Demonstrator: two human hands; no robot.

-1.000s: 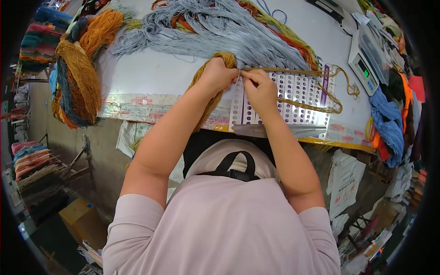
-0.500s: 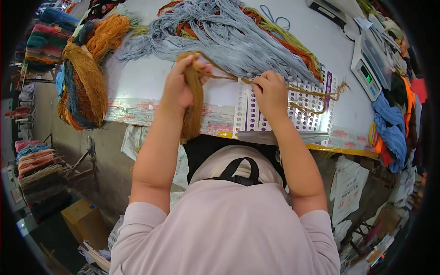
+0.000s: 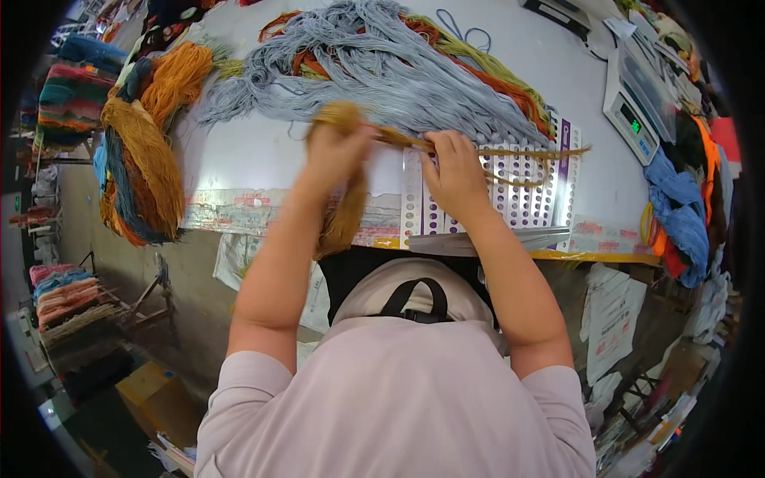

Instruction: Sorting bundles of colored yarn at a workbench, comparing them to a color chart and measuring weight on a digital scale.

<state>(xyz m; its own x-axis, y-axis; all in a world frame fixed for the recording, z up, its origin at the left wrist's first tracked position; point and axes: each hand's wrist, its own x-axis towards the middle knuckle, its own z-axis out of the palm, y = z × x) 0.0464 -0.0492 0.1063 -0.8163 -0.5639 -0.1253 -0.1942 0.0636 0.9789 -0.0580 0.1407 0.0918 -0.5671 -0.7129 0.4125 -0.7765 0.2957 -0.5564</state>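
Leftmost, at the white table's (image 3: 255, 159) left edge, a heap of orange, mustard and blue yarn hanks (image 3: 139, 171) hangs partly over the rim, well to the left of the perforated colour card (image 3: 518, 187). Nearer that card, the left hand (image 3: 339, 147) is clenched around a mustard-brown yarn skein (image 3: 344, 215), whose loose bulk dangles below the fist over the table's front edge. From the fist 1 thin strand (image 3: 510, 150) of the same yarn runs rightward across the card. The right hand (image 3: 456, 171) rests on the card's left part, fingers pinching that strand. Behind the card, a broad spread of grey yarn (image 3: 382, 68) lies mixed with orange and green strands. Right of the card sits a digital scale (image 3: 633, 103), and beyond it blue and orange cloth (image 3: 681, 211) drapes over the table's right edge.
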